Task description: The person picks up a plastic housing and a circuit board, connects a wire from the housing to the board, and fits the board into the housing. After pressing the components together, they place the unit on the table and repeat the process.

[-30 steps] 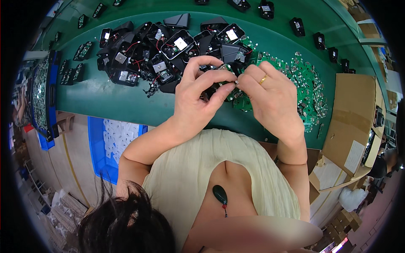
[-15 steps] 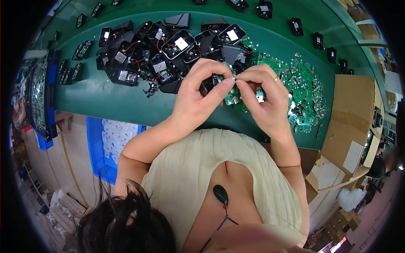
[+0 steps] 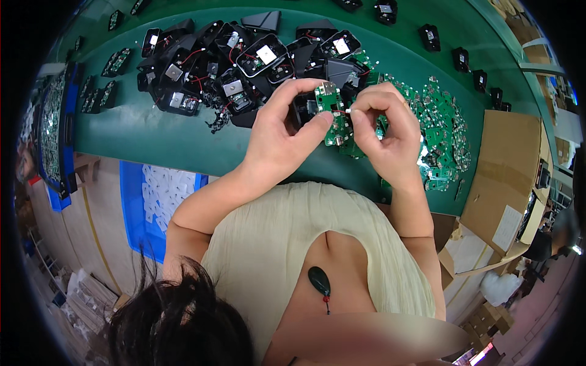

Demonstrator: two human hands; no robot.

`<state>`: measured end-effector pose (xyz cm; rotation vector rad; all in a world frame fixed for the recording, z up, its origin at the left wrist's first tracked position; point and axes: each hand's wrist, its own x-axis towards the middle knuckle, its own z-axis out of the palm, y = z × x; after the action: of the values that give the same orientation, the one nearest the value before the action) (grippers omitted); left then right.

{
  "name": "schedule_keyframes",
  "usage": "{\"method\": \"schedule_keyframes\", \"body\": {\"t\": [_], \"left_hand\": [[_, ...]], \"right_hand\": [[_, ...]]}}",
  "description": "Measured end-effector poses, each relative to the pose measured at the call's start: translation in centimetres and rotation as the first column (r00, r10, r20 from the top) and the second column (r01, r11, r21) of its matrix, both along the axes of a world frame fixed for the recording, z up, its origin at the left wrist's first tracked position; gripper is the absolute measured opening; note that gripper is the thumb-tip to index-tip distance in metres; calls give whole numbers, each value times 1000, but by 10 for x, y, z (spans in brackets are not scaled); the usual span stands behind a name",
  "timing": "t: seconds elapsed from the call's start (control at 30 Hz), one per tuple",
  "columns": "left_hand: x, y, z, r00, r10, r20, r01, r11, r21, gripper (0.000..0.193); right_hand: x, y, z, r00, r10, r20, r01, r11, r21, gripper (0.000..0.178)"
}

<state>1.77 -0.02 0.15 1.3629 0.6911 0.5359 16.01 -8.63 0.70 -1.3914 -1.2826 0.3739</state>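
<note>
My left hand [image 3: 287, 137] holds a small green circuit board [image 3: 330, 99] upright between thumb and fingers, just above the green table [image 3: 152, 131]. My right hand [image 3: 384, 131] pinches a thin red wire with a small connector [image 3: 345, 112] at the board's right edge. Behind both hands lies a heap of black plastic housings [image 3: 244, 61] with red wires and white labels. To the right of my right hand spreads a pile of loose green circuit boards [image 3: 436, 131].
Several single black housings [image 3: 463, 60] sit along the table's far right edge. A blue crate of white parts [image 3: 162, 195] stands on the floor to my left. Trays of green boards [image 3: 52, 122] fill the far left. A brown cardboard box [image 3: 510, 161] stands at the right.
Both hands have lifted the green board off the pile and drawn it nearer to me. The right fingers have shifted to pinch the wire at the board's edge.
</note>
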Motion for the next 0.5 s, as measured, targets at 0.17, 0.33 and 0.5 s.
{"method": "schedule_keyframes", "body": {"t": [0.17,0.33,0.5], "left_hand": [[0,0,-2,997,21,79,-43,957,285,31],[1,-2,5,996,37,84,-68,913,403,32],[2,-3,5,996,36,76,-65,900,432,32]], "right_hand": [[1,-2,8,893,6,451,-28,999,44,19],[2,0,12,815,-10,580,-52,995,90,23],[2,-1,13,777,15,629,-94,991,92,27]]}}
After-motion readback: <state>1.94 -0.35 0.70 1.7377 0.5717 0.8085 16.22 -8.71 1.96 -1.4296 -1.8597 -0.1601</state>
